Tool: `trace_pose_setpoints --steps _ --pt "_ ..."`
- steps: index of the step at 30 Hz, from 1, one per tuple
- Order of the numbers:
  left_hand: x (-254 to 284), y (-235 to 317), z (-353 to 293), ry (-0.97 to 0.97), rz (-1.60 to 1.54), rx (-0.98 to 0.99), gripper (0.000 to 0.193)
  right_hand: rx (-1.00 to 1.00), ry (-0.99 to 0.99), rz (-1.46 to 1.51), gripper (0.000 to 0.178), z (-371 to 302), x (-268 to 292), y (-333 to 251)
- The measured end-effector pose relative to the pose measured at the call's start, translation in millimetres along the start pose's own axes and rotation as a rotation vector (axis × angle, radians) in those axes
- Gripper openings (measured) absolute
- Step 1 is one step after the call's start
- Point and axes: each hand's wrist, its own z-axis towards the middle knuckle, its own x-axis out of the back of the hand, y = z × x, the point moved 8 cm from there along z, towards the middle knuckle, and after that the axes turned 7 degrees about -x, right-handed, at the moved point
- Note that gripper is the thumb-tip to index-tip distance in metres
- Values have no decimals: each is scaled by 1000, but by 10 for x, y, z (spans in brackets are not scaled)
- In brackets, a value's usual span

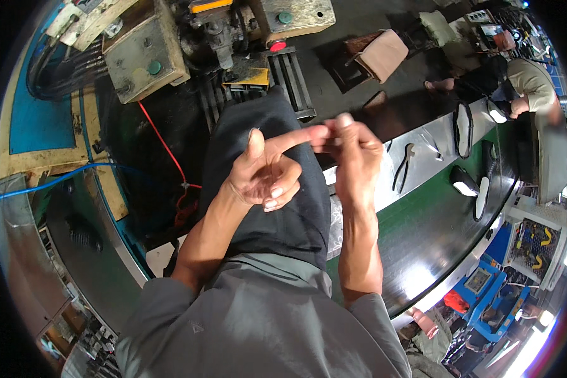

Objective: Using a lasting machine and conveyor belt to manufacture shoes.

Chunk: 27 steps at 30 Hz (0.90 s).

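Note:
Over my lap, my left hand (268, 170) has its thumb up and its index finger stretched to the right. Its other fingers curl loosely, and nothing shows in the palm. My right hand (356, 154) meets the tip of that index finger, its thumb raised and its fingers bent together. Motion blurs the fingertips, so I cannot make out whether anything small lies between them. To the right of my right hand, pliers (405, 167) lie on the metal ledge (384, 189), apart from both hands.
Beyond the ledge runs a green conveyor belt (409, 246) carrying a dark shoe (465, 181) and a pale sole (482, 198). A worn machine with a control box (146, 66) stands ahead. A red hose (164, 142) hangs at left. Another person (529, 88) sits far right.

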Motion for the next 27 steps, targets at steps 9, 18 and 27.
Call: trace_pose_setpoints --steps 9,18,27 --pt "201 133 105 233 158 -181 112 745 -214 -993 75 -645 -875 -103" --pt "192 297 175 302 189 -237 112 634 -228 -1184 103 -865 -1329 395" --pt "241 272 -62 408 524 -160 101 319 -457 -554 98 -645 -1048 307"
